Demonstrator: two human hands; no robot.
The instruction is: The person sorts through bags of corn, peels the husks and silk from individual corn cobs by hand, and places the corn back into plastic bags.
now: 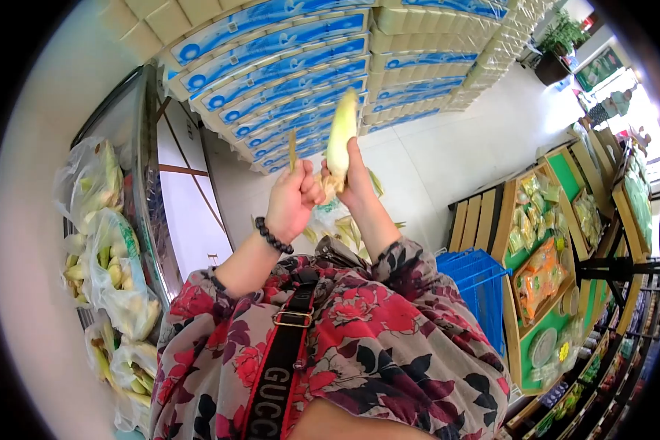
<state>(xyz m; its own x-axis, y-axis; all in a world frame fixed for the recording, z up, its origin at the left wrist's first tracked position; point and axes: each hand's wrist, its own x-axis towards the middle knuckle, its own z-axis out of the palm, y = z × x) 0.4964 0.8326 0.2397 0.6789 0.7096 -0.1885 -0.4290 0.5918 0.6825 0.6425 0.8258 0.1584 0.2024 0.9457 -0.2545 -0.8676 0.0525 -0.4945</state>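
An ear of corn (340, 139) in pale green husk stands nearly upright in front of me, tip pointing away. Wrapped around its lower part is my right hand (358, 180), with the thumb along the side. My left hand (295, 196), a dark beaded bracelet on its wrist, is closed beside the base of the ear. A thin dry strip of husk (292, 149) sticks up from its fingers. Beneath my hands, loose husk leaves (348, 232) lie in and around what looks like a plastic bag, partly hidden by my arms.
Plastic bags of corn (117, 268) line the left side, by a glass-sided case (187, 191). Stacked blue-and-white paper packs (293, 73) form a wall ahead. At right stand a blue basket (477, 282) and a wooden produce shelf (510, 242). Another person (613, 107) is far off.
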